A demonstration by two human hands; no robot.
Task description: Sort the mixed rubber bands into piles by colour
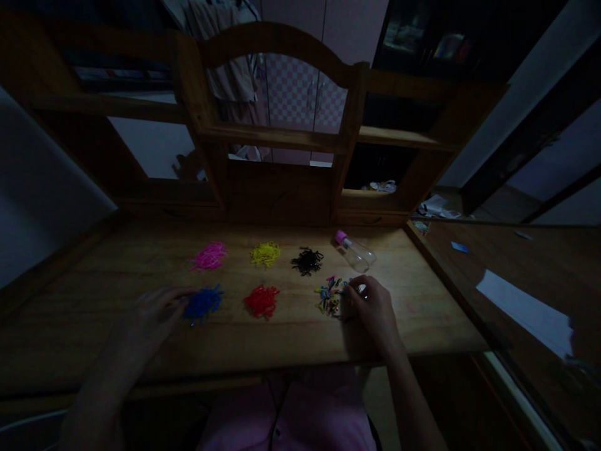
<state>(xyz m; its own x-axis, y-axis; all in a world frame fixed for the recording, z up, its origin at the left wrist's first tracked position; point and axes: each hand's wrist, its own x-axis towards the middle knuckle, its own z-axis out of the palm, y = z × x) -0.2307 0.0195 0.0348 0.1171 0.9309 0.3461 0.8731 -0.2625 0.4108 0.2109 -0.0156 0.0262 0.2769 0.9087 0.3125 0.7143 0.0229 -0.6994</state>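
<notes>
Small rubber bands lie in sorted heaps on a wooden desk [117, 263]: pink [210, 256], yellow [265, 254], black [307, 260], blue [203, 303] and red [261, 301]. A mixed-colour heap [331, 296] sits at the right. My right hand [373, 308] rests beside the mixed heap, its fingers curled and pinched at the heap's edge; what they hold is too small to see. My left hand [157, 313] lies on the desk with its fingertips touching the blue heap, fingers stretched out.
A clear plastic bottle [355, 251] with a pink cap lies on its side behind the mixed heap. A wooden hutch with shelves [277, 134] rises at the desk's back. A side surface at the right carries a white paper [526, 311]. The room is dim.
</notes>
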